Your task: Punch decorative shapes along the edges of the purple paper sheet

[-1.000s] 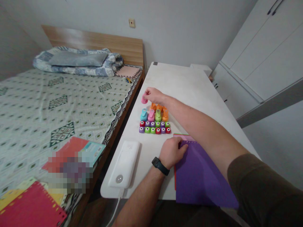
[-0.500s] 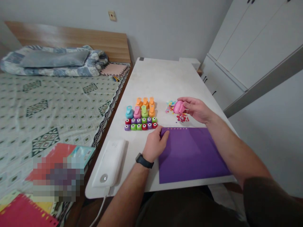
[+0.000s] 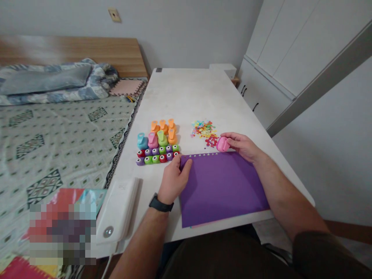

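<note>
My left hand (image 3: pixel 175 176) grips the upper left corner of a purple sheet of paper (image 3: pixel 221 188), thumb on top. A row of small punched holes runs along the sheet's far edge. In my right hand (image 3: pixel 242 145) is a pink craft punch (image 3: pixel 223 144), held at that far edge, right of the holes. Whether the paper sits inside its slot I cannot tell. Just beyond the sheet lie red paper cutouts (image 3: pixel 211 141) and a pile of multicoloured cutouts (image 3: pixel 203 127).
Several larger punches (image 3: pixel 162 138) and rows of small punches (image 3: pixel 155 159) stand left of the paper. A white device (image 3: pixel 119 209) with a cable lies at the table's (image 3: pixel 183 93) left edge. Coloured sheets (image 3: pixel 66 197) rest on the bed (image 3: pixel 75 135).
The pink punch has come down from above the cutouts to the sheet's far edge, in my right hand. My left hand still holds the corner. The camera view has shifted right.
</note>
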`<state>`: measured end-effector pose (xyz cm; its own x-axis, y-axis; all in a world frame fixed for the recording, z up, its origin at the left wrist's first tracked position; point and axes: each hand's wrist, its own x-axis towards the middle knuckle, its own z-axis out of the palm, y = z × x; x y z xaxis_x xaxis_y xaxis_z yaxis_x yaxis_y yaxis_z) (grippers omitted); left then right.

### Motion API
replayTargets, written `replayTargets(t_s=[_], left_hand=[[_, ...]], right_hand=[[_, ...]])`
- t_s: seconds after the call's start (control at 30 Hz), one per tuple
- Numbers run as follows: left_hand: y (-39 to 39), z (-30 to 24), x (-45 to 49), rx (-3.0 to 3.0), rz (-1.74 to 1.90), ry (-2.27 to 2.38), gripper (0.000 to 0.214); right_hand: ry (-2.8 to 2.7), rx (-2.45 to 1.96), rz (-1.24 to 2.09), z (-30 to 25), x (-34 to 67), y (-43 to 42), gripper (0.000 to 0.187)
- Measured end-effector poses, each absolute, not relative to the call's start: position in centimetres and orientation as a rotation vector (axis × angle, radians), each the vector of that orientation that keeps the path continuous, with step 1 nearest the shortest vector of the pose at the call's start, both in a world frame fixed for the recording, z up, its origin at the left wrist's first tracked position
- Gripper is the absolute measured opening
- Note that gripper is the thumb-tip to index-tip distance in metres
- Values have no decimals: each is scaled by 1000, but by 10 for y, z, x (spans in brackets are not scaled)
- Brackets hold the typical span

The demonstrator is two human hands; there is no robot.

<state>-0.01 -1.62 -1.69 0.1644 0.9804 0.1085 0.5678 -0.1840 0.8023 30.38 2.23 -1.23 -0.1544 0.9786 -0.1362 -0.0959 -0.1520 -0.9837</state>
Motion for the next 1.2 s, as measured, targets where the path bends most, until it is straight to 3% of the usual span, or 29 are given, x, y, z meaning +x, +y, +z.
replayTargets(t_s=[0.6, 1.2], left_hand=[[-16, -15, 1, 1832, 858, 1504, 23], [-17, -16, 3, 1867, 870, 1551, 24]], right_hand=[[-1449, -1202, 1519, -9, 304, 17, 45], [-1398, -1199, 1548, -13, 304, 15, 41]])
